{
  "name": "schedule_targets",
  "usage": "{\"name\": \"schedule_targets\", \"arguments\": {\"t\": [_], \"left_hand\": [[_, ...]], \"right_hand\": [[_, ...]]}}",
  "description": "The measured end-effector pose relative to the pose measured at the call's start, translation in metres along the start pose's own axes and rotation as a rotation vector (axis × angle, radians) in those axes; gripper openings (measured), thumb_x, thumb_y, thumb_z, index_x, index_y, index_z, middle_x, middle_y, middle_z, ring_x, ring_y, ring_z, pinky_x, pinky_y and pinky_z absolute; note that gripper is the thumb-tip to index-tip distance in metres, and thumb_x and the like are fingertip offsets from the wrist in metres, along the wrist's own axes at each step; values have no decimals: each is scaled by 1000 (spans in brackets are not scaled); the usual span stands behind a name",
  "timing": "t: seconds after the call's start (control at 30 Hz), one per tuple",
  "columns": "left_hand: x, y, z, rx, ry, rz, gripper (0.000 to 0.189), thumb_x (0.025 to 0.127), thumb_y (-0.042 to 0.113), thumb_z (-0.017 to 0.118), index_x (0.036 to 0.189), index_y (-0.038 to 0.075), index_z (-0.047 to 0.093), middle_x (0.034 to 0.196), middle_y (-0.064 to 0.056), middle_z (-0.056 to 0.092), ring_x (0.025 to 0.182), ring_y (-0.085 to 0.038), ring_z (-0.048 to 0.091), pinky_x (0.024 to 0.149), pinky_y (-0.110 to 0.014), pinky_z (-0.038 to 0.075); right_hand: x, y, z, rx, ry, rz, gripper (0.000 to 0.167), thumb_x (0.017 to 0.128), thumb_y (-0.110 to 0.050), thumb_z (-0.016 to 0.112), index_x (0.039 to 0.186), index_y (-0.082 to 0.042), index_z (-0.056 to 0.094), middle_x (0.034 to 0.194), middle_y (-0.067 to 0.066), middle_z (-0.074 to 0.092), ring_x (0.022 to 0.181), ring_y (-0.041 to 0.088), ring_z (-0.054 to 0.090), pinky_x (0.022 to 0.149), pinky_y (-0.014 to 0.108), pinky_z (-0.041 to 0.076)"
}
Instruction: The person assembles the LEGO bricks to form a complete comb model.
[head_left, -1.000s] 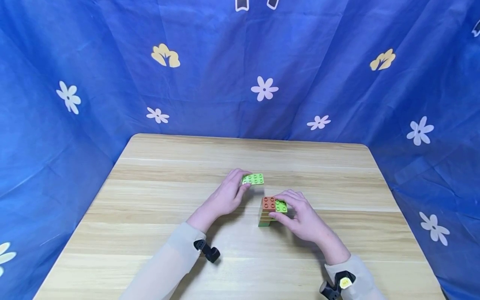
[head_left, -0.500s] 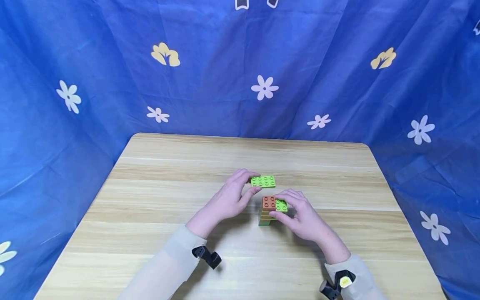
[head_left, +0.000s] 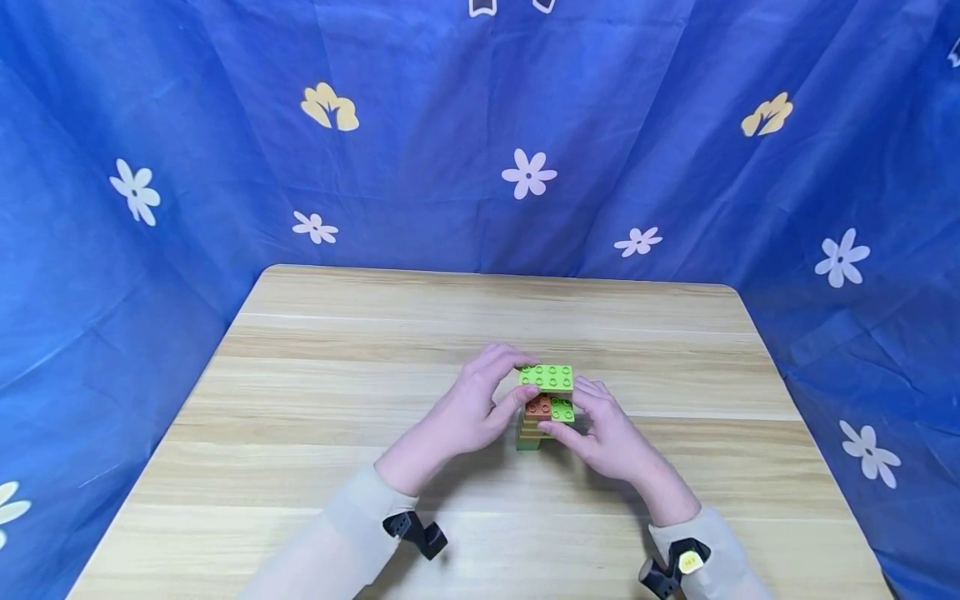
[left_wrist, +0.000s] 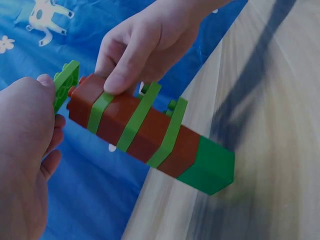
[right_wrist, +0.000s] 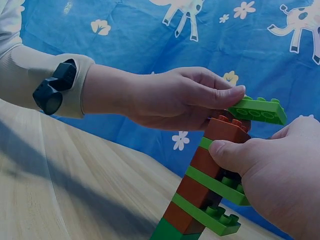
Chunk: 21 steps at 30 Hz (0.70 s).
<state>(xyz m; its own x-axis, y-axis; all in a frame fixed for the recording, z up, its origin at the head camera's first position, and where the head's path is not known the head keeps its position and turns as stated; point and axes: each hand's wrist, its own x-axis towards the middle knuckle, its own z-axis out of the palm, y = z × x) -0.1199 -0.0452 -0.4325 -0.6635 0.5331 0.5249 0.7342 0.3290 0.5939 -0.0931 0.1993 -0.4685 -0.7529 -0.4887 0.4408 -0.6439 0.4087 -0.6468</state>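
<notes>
Between thumb and fingers, my left hand (head_left: 476, 408) pinches one end of a flat lime-green toy building brick (head_left: 553, 379), studs up. It hovers just over the top of a brick tower (left_wrist: 140, 120). Brown bricks alternate with thin lime-green plates in that tower, above a dark green brick (left_wrist: 211, 167) at the foot. The plates jut out on the right side, studs showing in the right wrist view. My right hand (head_left: 606, 437) grips the tower near its top, thumb on the near face at the uppermost plate (right_wrist: 206, 143); its other fingers are partly hidden behind.
The tower stands on a light wood-grain table (head_left: 337, 350). Behind and beside the table hangs a blue curtain (head_left: 420, 125) with flower and animal prints. A black wrist camera (head_left: 415, 533) sits on the left sleeve, another camera (head_left: 675, 568) on the right.
The left hand has carried the lime-green flat brick rightward and nearer, from left of and behind the tower to over its top. The right hand stays on the tower.
</notes>
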Motion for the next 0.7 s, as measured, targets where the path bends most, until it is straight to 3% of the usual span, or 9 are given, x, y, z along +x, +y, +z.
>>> {"name": "schedule_targets", "arguments": {"t": [0.23, 0.7], "left_hand": [[-7, 6, 7, 16, -26, -4, 38, 104, 25, 70, 135, 4, 64, 123, -1, 67, 118, -15, 60, 104, -33, 51], [-14, 8, 11, 29, -9, 12, 37, 103, 25, 72, 132, 4, 66, 120, -1, 67, 115, -15, 60, 102, -32, 51]], "right_hand": [[0, 0, 0, 9, -7, 5, 39, 94, -17, 82, 132, -20, 72, 132, -7, 69, 124, 17, 62, 99, 40, 43], [0, 4, 1, 48, 16, -21, 37, 92, -15, 84, 127, -22, 73, 117, -11, 71, 112, 13, 64, 93, 37, 45]]}}
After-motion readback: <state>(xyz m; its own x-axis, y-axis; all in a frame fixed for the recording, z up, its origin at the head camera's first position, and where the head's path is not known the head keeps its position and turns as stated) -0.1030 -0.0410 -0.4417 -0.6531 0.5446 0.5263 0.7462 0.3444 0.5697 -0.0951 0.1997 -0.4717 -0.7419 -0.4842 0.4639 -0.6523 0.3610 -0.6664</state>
